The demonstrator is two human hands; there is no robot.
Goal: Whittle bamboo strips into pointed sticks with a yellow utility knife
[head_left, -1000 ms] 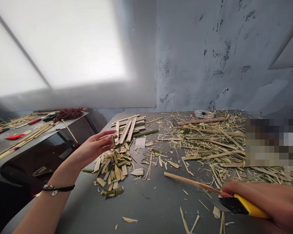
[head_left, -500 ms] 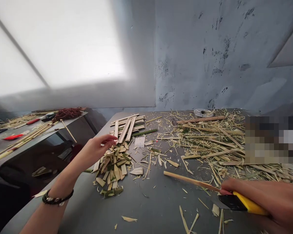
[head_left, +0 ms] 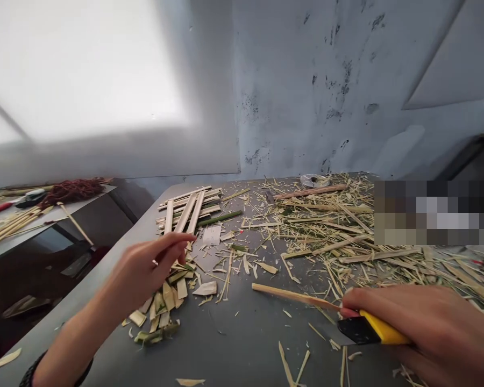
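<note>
My left hand (head_left: 155, 260) hovers over a pile of short bamboo pieces (head_left: 167, 301), fingers loosely curved, thumb a little apart, nothing visible between them. Just beyond its fingertips lies a stack of split bamboo strips (head_left: 187, 212), some laid crosswise. At the lower right, my right hand (head_left: 423, 322) is closed round a yellow and black handled knife (head_left: 381, 328). Its grey blade is partly seen, low over the table. The same hand also grips a thin bamboo strip (head_left: 290, 294) that points left; the fingers hide its near end.
Shavings and long bamboo slivers (head_left: 326, 226) cover the right side of the grey table (head_left: 234, 355). A hammer-like tool (head_left: 306, 192) and a clear tape roll (head_left: 315, 180) lie at the back. On a side table at left are reddish-brown cord (head_left: 72, 192) and thin sticks (head_left: 14, 228).
The view has swung right, so the table's things appear further left. Relative to the pile, my left hand has moved right and off the strip stack. My right hand keeps its hold.
</note>
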